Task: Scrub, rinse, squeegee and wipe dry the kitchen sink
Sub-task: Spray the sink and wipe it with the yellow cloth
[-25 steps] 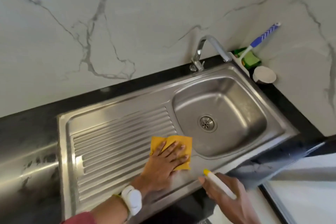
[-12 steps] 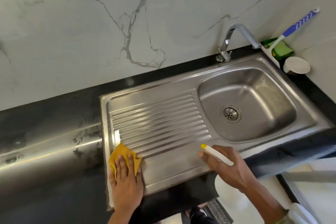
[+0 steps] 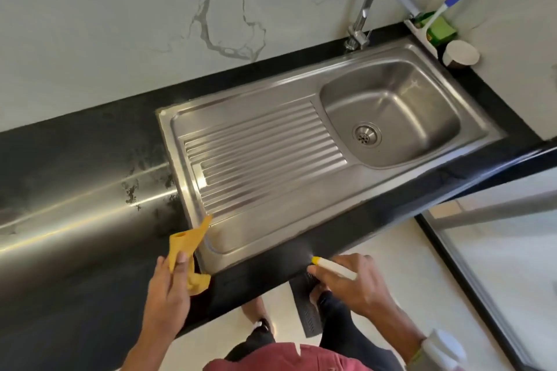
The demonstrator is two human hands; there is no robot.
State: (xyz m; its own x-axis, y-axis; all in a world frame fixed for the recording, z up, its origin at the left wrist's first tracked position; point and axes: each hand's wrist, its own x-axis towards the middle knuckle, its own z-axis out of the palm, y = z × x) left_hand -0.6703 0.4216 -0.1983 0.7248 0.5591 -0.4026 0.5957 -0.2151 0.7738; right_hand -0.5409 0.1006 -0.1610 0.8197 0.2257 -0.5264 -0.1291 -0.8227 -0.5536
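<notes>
Stainless steel sink [image 3: 301,166] sits set into a black countertop [image 3: 75,166], its ribbed drainboard on the left and the basin with a round drain [image 3: 366,135] on the right. Metal surfaces show a dull sheen; whether they are wet or dry cannot be told.

Left hand [image 3: 168,289] is at the near left corner of the sink, over the countertop edge, fingers and thumb curled round a crumpled yellow cloth [image 3: 188,250]. One corner of the cloth sticks up toward the drainboard rim; whether it touches the metal cannot be told.

Right hand [image 3: 352,283] is just off the near edge of the countertop, gripping a white spray bottle nozzle [image 3: 334,268] with a yellow tip that points left. The bottle body is hidden under the hand.

At the far right, a chrome faucet [image 3: 376,6] stands behind the basin. Beside it, in the corner, a squeegee [image 3: 446,6] with a blue and white handle leans against the marble wall [image 3: 120,24], near a green sponge [image 3: 443,28] and a small white bowl [image 3: 461,53].
</notes>
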